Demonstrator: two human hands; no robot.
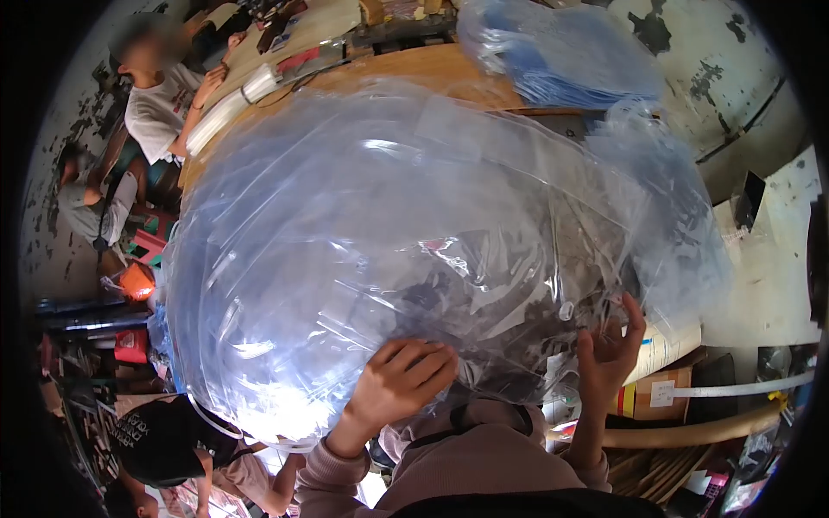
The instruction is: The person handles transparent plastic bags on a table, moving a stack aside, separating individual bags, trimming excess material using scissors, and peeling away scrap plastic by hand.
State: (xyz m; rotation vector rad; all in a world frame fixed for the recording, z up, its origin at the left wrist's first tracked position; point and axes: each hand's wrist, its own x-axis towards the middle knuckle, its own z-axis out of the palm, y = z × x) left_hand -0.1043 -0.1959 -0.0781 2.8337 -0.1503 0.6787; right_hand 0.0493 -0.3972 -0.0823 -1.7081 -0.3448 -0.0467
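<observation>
Glossy, wrinkled clear plastic sheeting (345,216) bulges across the centre; flaking pale wall (734,82), upper right; brown wooden counter (406,65), top. The left hand (406,380) curls its fingers on the sheeting, the right hand (607,352) spreads thumb and forefinger; gripping, I cannot tell.

We cannot make out a single full word, brand or number for certain. At the lower left we see a block of white lettering (136,432) in several short lines on a person's black garment (164,462); it is too small and slanted for us to spell out. At the right, we find a white label (661,394) on the side of a brown cardboard box (682,378), its print too fine for us to read. On the white shirt (148,112) of the person at the upper left, we notice a small reddish print (180,95), also unreadable to us.
</observation>
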